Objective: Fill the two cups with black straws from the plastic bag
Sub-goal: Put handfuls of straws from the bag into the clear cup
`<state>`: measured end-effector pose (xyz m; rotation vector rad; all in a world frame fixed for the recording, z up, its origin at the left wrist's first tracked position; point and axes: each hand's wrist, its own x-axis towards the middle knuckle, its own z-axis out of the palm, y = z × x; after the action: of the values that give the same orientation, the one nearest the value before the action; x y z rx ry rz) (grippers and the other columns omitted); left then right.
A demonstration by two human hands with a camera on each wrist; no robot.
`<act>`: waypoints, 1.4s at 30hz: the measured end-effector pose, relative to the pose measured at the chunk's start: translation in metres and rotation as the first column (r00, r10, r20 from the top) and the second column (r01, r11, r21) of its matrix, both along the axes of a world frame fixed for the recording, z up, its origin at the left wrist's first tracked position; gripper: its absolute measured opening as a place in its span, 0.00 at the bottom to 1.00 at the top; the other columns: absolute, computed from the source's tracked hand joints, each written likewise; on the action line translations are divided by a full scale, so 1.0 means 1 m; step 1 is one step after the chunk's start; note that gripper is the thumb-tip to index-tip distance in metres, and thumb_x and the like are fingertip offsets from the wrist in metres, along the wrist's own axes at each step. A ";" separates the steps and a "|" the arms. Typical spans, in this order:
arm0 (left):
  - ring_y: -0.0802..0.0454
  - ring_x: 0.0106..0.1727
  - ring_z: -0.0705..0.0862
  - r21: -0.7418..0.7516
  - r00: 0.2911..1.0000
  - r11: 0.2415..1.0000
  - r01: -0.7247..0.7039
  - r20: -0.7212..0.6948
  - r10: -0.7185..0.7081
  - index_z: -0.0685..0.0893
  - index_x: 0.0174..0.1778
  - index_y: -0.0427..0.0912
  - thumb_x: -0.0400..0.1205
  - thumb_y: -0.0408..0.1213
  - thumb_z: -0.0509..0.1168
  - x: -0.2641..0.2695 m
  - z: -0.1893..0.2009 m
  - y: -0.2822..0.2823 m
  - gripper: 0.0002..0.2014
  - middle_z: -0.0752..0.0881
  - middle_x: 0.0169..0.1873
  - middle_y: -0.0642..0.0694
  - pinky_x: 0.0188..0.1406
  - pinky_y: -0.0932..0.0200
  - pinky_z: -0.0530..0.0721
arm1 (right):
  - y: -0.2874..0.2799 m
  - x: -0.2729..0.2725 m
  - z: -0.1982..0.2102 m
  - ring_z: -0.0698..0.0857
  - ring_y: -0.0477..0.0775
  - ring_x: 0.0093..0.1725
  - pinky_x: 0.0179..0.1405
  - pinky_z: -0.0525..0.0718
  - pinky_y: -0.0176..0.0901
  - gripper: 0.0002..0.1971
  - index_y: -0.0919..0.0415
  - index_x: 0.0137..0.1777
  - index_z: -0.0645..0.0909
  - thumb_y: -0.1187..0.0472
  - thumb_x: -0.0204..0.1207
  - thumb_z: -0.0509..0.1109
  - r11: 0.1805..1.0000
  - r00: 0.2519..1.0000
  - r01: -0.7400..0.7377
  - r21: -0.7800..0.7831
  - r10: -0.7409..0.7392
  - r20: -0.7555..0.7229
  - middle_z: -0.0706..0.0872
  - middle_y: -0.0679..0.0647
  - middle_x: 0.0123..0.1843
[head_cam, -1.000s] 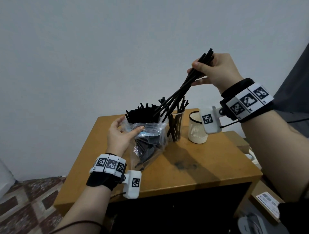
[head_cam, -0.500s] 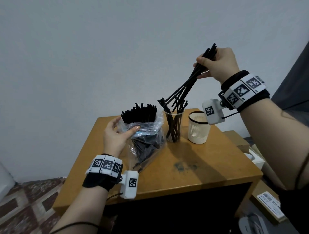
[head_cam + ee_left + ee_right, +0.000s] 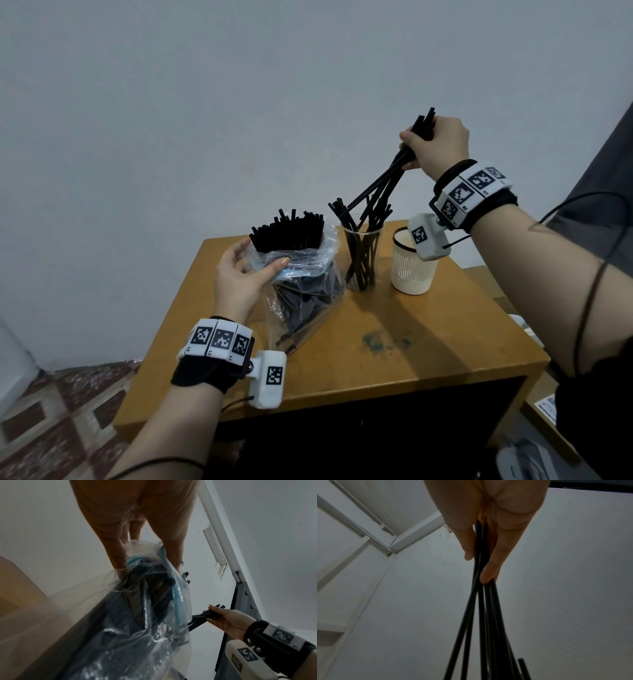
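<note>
A clear plastic bag (image 3: pixel 301 284) full of black straws (image 3: pixel 289 233) stands on the wooden table (image 3: pixel 394 349). My left hand (image 3: pixel 239 274) grips the bag near its mouth, thumb in front and fingers behind; the left wrist view shows the bag (image 3: pixel 137 615) the same way. My right hand (image 3: pixel 435 144) holds a bundle of black straws (image 3: pixel 387 185) above a clear cup (image 3: pixel 362 257). The bundle's lower ends are inside that cup, among several straws that stand in it. The right wrist view shows my fingers (image 3: pixel 489 569) pinching the bundle (image 3: pixel 481 601). A white ribbed cup (image 3: pixel 409 274) with a dark rim stands right of the clear cup.
The table stands against a pale wall (image 3: pixel 239 102). A dark stain (image 3: pixel 376 341) marks the tabletop in front of the cups. Cardboard boxes (image 3: pixel 544 404) and a white object lie on the floor to the right. Patterned floor tiles (image 3: pixel 51 421) show at the lower left.
My right hand has carried the bundle of straws right and lower, away from the bag, so their ends now sit in the clear cup. My left hand keeps its hold on the bag.
</note>
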<state>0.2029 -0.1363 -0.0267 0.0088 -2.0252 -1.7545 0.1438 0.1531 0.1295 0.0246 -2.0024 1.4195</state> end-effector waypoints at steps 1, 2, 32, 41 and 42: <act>0.57 0.65 0.73 0.005 1.000 1.000 -0.002 0.000 0.002 0.73 0.73 0.40 0.67 0.38 0.81 0.000 -0.001 -0.001 0.39 0.76 0.72 0.44 0.61 0.65 0.72 | 0.000 -0.001 -0.002 0.91 0.58 0.40 0.38 0.91 0.53 0.03 0.63 0.44 0.82 0.64 0.76 0.72 1.000 1.000 0.007 0.005 -0.007 -0.003 0.87 0.56 0.37; 0.57 0.65 0.74 0.013 1.000 1.000 -0.003 -0.001 0.003 0.73 0.73 0.40 0.66 0.38 0.81 0.000 -0.001 -0.001 0.39 0.76 0.72 0.44 0.61 0.65 0.72 | 0.001 -0.002 -0.004 0.91 0.59 0.40 0.38 0.91 0.53 0.03 0.63 0.45 0.82 0.64 0.77 0.71 1.000 1.000 0.014 0.013 -0.014 -0.006 0.87 0.57 0.38; 0.56 0.63 0.78 0.097 0.999 0.995 0.027 -0.031 -0.024 0.74 0.73 0.39 0.63 0.41 0.81 -0.009 -0.008 -0.001 0.41 0.77 0.62 0.53 0.56 0.70 0.77 | -0.016 -0.019 -0.023 0.90 0.57 0.38 0.35 0.91 0.48 0.07 0.64 0.52 0.80 0.63 0.77 0.71 0.979 0.999 -0.042 0.198 0.036 0.034 0.87 0.60 0.46; 0.57 0.64 0.75 0.090 1.000 0.996 0.020 -0.016 -0.019 0.73 0.73 0.41 0.66 0.37 0.81 -0.008 -0.008 -0.001 0.39 0.76 0.65 0.51 0.56 0.71 0.74 | -0.021 -0.029 -0.071 0.86 0.55 0.46 0.47 0.87 0.46 0.13 0.55 0.65 0.76 0.62 0.81 0.66 0.887 0.997 -0.018 0.462 -0.021 0.079 0.85 0.60 0.52; 0.57 0.64 0.75 0.087 1.000 0.996 0.018 -0.015 -0.016 0.73 0.73 0.40 0.66 0.37 0.81 -0.007 -0.008 -0.001 0.39 0.76 0.66 0.50 0.57 0.70 0.74 | -0.021 -0.031 -0.075 0.85 0.57 0.50 0.52 0.85 0.48 0.12 0.56 0.64 0.79 0.59 0.82 0.64 0.854 0.993 -0.011 0.519 -0.052 0.107 0.85 0.60 0.54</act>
<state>0.1958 -0.1368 -0.0350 0.0067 -1.9427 -1.8473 0.1129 0.1316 0.0546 0.1597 -2.4244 0.8392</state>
